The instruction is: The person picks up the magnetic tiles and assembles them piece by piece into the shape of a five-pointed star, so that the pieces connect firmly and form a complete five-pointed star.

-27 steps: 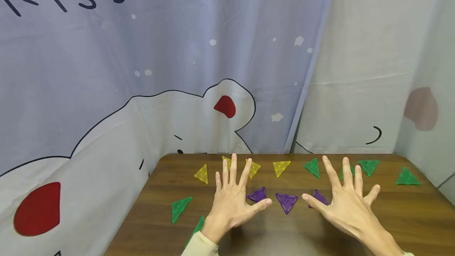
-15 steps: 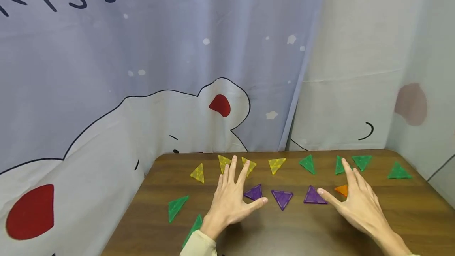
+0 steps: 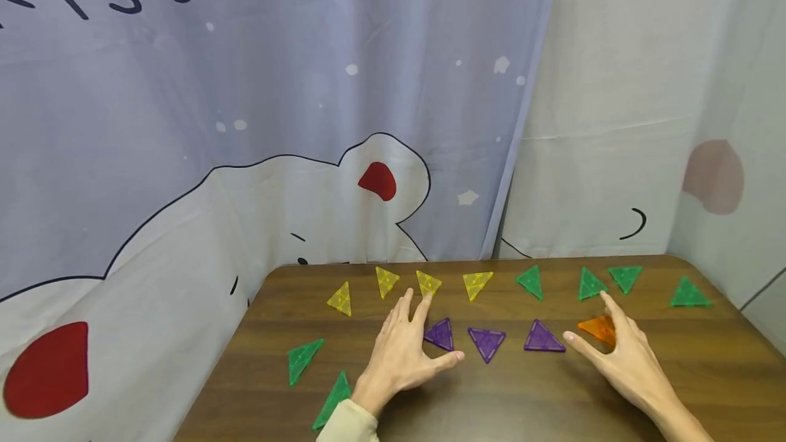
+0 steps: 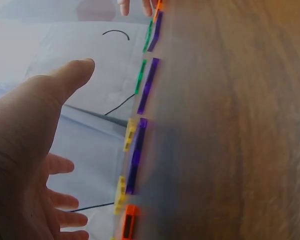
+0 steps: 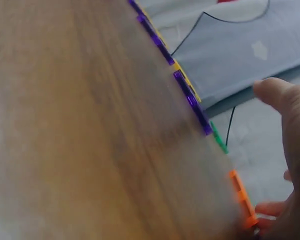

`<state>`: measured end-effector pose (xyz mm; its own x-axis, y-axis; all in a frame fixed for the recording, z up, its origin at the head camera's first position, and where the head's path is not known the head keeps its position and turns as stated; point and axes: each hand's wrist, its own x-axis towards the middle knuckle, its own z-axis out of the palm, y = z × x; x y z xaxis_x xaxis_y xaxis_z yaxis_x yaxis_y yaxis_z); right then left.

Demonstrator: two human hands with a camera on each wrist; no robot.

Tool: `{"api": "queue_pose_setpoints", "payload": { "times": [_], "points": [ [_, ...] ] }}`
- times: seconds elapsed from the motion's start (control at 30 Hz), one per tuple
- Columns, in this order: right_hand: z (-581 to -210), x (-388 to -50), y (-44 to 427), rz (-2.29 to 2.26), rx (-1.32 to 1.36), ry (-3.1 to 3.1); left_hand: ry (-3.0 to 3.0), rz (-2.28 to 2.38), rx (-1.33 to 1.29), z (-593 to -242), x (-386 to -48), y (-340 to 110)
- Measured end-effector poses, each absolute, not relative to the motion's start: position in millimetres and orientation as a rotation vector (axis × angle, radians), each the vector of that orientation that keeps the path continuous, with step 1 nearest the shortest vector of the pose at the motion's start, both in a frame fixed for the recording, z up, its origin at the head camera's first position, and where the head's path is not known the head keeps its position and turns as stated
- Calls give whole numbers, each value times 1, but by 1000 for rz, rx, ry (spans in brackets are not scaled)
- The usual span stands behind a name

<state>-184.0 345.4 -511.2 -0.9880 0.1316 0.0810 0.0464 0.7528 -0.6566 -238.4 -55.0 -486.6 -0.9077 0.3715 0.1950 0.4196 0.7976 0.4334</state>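
My left hand [image 3: 402, 353] hovers over the table, fingers spread and holding nothing, just left of a purple triangle [image 3: 439, 334]. In the left wrist view its thumb and fingers stand clear of the tiles, an orange one [image 4: 129, 222] among them. My right hand [image 3: 632, 363] is spread too and partly covers an orange triangle [image 3: 598, 329]; a purple triangle [image 3: 543, 337] lies left of its thumb. In the right wrist view the fingers of that hand [image 5: 295, 150] are near the orange tile [image 5: 244, 197]; whether they touch it I cannot tell. Another purple triangle [image 3: 487, 343] lies between the hands.
Several yellow triangles [image 3: 477, 284] and several green triangles [image 3: 591, 284] lie along the back of the wooden table [image 3: 510, 401]. Two more green ones [image 3: 303, 360] lie at the left. A printed curtain [image 3: 368, 101] hangs behind the table.
My right hand has moved right and its fingers have drawn in, uncovering the right purple triangle and part of the orange one. The left hand's fingers have bent a little. The head view has shifted slightly.
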Motion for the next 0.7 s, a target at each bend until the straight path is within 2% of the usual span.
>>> {"api": "queue_pose_setpoints", "payload": {
  "times": [0.7],
  "points": [
    [-534,-198,362,772,-3,-2607,-2770,-754,-809,-500,-240,11]
  ]
}}
